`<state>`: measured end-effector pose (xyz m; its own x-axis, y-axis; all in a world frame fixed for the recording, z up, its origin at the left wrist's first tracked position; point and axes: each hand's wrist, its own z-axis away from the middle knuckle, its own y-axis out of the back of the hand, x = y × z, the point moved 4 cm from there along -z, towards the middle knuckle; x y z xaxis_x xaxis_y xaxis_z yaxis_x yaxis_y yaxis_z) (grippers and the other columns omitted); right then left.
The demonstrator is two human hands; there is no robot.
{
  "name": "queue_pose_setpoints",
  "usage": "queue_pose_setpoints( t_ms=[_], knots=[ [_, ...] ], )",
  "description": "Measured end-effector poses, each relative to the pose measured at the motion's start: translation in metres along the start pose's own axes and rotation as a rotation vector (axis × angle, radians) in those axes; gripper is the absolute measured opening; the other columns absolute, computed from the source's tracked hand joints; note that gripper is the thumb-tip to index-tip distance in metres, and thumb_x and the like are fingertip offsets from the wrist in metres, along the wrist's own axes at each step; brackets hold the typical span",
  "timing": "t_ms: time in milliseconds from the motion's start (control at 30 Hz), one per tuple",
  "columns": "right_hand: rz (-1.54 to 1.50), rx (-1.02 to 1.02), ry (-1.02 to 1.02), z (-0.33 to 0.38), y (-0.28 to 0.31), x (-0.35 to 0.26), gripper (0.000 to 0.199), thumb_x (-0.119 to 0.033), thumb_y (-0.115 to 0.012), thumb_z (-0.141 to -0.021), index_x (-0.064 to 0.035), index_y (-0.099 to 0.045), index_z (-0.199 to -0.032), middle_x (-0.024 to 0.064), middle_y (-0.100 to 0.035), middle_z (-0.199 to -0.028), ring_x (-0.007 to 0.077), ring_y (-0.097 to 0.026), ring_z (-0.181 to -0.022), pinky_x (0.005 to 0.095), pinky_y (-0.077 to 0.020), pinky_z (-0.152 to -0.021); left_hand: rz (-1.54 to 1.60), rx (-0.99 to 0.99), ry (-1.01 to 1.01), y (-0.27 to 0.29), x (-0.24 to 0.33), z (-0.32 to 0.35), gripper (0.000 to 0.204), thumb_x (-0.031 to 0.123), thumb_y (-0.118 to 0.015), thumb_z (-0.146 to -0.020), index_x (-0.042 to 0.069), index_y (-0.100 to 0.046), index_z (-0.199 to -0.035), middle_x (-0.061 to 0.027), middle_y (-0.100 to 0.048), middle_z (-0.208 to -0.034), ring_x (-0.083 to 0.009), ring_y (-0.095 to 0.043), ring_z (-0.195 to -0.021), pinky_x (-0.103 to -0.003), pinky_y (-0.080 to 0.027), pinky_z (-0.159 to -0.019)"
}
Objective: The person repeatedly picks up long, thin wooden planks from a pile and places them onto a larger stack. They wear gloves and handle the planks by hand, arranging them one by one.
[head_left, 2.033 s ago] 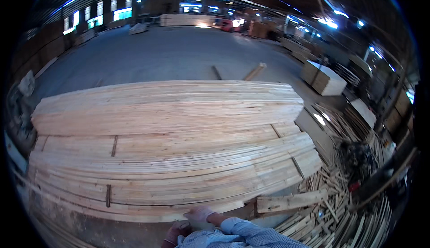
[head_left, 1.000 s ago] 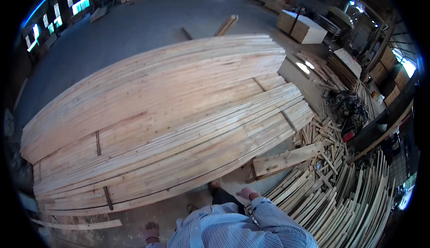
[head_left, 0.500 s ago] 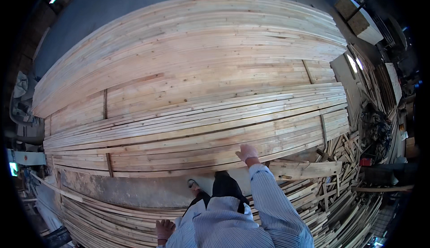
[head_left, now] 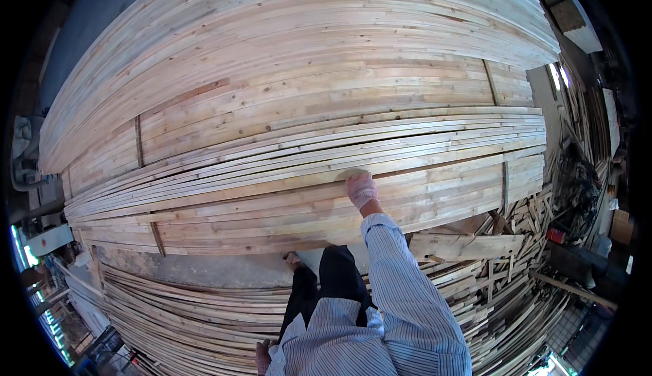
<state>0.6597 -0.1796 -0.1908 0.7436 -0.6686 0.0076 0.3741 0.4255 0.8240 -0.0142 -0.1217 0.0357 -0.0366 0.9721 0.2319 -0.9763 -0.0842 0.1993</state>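
The fingers of the right hand (head_left: 361, 190), in a pale pink knitted glove, lie on the face of a long pale wooden plank (head_left: 285, 189) in the top layer of a broad stack of sawn pale timber boards (head_left: 305, 91). The fingertips point away from the person and are foreshortened, so whether they lie flat and together or curl over a plank edge cannot be told. A small lighter patch of wood shows just past the fingertips. Behind the hand, a blue-and-white striped sleeve (head_left: 401, 288) runs back to the lower edge of the view.

The left hand (head_left: 262, 357) is nearly out of frame at the bottom, beside the striped shirt; only a bit of glove shows, and its fingers cannot be made out.

The touched plank is narrow, light yellow with faint grain, and runs the stack's length, near the stack's edge closest to the person. Thin dark spacer sticks (head_left: 138, 141) cross between layers of the stack. On the person's side of the stack lies a strip of grey concrete floor (head_left: 197, 271), where dark trousers and a foot (head_left: 293, 260) show. Right of the stack, a loose heap of thin wooden offcuts (head_left: 516, 288) is tangled and hard to separate.
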Motion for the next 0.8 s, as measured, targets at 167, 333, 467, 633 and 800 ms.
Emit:
queue_pose_setpoints(
  t_ms=[167, 333, 467, 633, 800],
  knots=[
    [-0.057, 0.016, 0.059, 0.001, -0.002, 0.004, 0.03, -0.02, -0.047, -0.092, -0.0104, -0.075, -0.093, 0.0101, -0.074, -0.095, 0.0274, -0.07, -0.092, 0.0439, -0.0511, -0.082, -0.042, -0.06, -0.015, -0.024, 0.02, -0.013, 0.036, 0.048, -0.047, -0.095, 0.012, -0.049, -0.092, -0.01, -0.055, -0.088, -0.0294, -0.052, -0.08, -0.046, -0.046, -0.071],
    [0.02, -0.107, 0.229, 0.04, 0.026, -0.007, 0.026, -0.023, -0.054, -0.088, -0.0113, -0.076, -0.095, 0.0123, -0.073, -0.099, 0.0284, -0.07, -0.093, 0.0435, -0.0543, -0.075, -0.093, -0.199, -0.026, -0.049, 0.04, -0.037, 0.038, 0.05, -0.047, -0.095, 0.013, -0.046, -0.086, -0.0092, -0.052, -0.083, -0.0291, -0.05, -0.077, -0.046, -0.045, -0.069],
    [-0.12, -0.266, 0.228, 0.088, 0.049, -0.015, 0.028, -0.024, -0.06, -0.079, -0.0101, -0.075, -0.098, 0.0149, -0.072, -0.104, 0.031, -0.068, -0.097, 0.0422, -0.054, -0.081, -0.107, -0.374, -0.085, -0.066, 0.056, -0.053, 0.038, 0.049, -0.044, -0.095, 0.015, -0.044, -0.08, -0.0071, -0.048, -0.078, -0.0279, -0.046, -0.072, -0.043, -0.042, -0.064],
    [-0.656, -0.428, 0.194, 0.165, 0.1, -0.034, 0.044, -0.032, -0.075, -0.067, -0.013, -0.074, -0.107, 0.0099, -0.073, -0.102, 0.0257, -0.068, -0.094, 0.0373, -0.0523, -0.085, -0.205, -0.518, -0.064, -0.096, 0.079, -0.049, 0.039, 0.054, -0.046, -0.095, 0.016, -0.047, -0.084, -0.0065, -0.05, -0.077, -0.0273, -0.048, -0.071, -0.041, -0.042, -0.064],
    [-0.899, -0.494, 0.068, 0.247, 0.111, -0.063, 0.046, -0.034, -0.077, -0.067, -0.012, -0.074, -0.108, 0.0098, -0.073, -0.101, 0.0245, -0.068, -0.092, 0.0356, -0.0519, -0.085, -0.126, -0.772, -0.008, -0.096, 0.11, -0.08, 0.033, 0.048, -0.05, -0.096, 0.016, -0.051, -0.088, -0.0071, -0.057, -0.082, -0.0251, -0.054, -0.071, -0.038, -0.045, -0.064]
  ],
)
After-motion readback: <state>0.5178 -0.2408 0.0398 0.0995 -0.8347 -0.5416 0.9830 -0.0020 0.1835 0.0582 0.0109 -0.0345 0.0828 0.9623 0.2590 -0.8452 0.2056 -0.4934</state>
